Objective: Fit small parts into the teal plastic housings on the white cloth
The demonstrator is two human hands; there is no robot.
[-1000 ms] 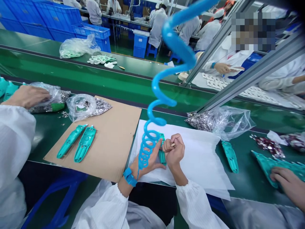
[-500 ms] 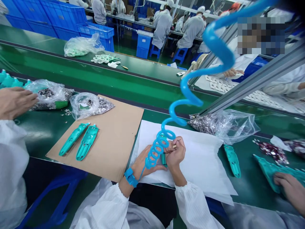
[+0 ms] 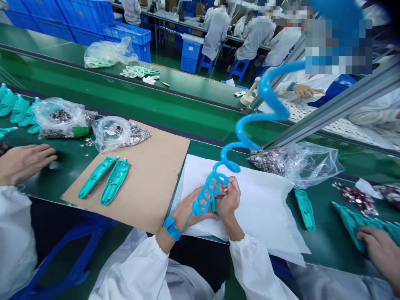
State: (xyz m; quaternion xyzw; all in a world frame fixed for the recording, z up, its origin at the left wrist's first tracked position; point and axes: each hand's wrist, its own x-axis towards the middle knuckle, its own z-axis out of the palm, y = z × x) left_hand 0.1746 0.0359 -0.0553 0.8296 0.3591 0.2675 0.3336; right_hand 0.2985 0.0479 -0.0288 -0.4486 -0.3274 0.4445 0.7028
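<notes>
**Two hands closed on a teal part over white paper**

My left hand point(image 3: 190, 208) and right hand point(image 3: 229, 200) meet over the white paper sheet point(image 3: 265, 208) on the green worktop point(image 3: 62, 166). The fingers of my left hand curl around a small teal plastic part point(image 3: 215, 206), which stands between the two hands and is mostly hidden by them. The fingers of my right hand are closed in a pinch on a thin stick point(image 3: 225, 189), its tip just beside the teal part; whether it touches cannot be told. A blue wrist strap point(image 3: 171, 228) circles my left wrist, and its coiled blue cord point(image 3: 237, 137) rises in front of the fingers. Left of my fingers lies a cardboard sheet point(image 3: 150, 179) carrying two teal housings point(image 3: 106, 181) and a clear bag of small metal parts point(image 3: 112, 133). Right of my fingers, off the paper, lies another teal housing point(image 3: 304, 208), with a second clear bag point(image 3: 300, 162) beyond it. A co-worker's hand point(image 3: 23, 162) rests far left; another co-worker's hand point(image 3: 379, 252) sits far right.
</notes>
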